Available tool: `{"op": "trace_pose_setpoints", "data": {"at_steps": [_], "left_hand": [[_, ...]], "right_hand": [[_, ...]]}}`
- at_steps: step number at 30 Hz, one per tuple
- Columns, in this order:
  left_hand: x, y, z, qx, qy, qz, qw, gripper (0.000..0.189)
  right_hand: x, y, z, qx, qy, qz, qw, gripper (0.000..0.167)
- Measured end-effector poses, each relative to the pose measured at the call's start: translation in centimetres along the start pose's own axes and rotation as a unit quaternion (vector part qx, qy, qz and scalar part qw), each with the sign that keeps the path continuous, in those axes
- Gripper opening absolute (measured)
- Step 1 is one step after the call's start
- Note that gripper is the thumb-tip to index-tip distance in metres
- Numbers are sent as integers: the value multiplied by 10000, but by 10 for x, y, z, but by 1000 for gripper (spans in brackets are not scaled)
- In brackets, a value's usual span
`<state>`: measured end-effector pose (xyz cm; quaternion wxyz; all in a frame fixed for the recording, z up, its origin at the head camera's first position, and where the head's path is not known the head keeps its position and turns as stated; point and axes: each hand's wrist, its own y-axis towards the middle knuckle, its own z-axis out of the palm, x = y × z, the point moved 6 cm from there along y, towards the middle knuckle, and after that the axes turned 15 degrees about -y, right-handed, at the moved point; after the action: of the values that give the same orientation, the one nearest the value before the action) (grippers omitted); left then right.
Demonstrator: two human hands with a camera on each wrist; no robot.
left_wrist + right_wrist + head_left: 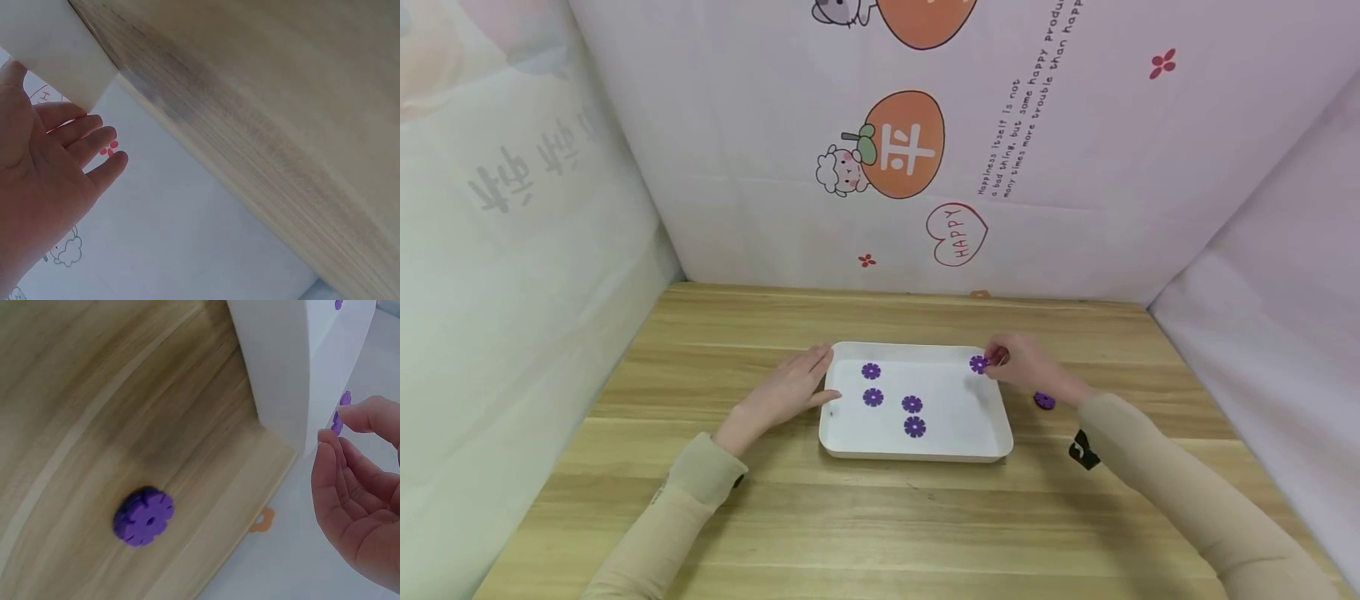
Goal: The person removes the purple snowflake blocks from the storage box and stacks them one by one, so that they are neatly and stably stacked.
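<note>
A purple notched disc [978, 364] is pinched between the thumb and fingers of my right hand [1018, 360], over the far right corner of a white tray [958, 417]. In the right wrist view the same disc [342, 414] shows nearly edge-on at the fingertips. My left hand [790, 387] rests on the tray's left rim, its fingers mostly straight and the thumb over the edge. In the left wrist view the left hand [53, 144] touches the tray's corner [59, 53]. Inside the tray lie several similar discs, such as this purple disc [914, 427].
To the right of the tray, a small stack of purple discs [145, 517] stands on the wooden table [850, 525], partly behind the right wrist in the head view. Printed white cloth [760, 167] hangs behind the table and along both sides.
</note>
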<state>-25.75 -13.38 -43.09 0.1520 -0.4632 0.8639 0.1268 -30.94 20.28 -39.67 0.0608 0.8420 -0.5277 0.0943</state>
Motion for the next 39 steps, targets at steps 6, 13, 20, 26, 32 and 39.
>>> {"op": "trace_pose_setpoints", "data": {"at_steps": [6,13,20,26,32,39], "left_hand": [[-1,-1,-1,-186,572,118,9981,75],[0,-1,0,-151,694,206,9973,72],[-1,-1,-2,-142,724,355,9966,68],[-2,-1,-3,-171,837,459,9953,67],[-3,-1,-3,-181,808,462,9955,67],[-1,0,-1,-173,813,462,9955,66]], "right_hand": [[-15,-13,-4,-9,137,133,9998,14],[-33,-26,-6,-166,19,298,9994,18],[-51,-38,-3,-64,-40,487,9988,18],[-65,-50,1,-16,-43,718,9974,22],[-76,-60,4,-27,-217,878,9959,23],[-83,-69,8,-40,-292,965,9949,21]]}}
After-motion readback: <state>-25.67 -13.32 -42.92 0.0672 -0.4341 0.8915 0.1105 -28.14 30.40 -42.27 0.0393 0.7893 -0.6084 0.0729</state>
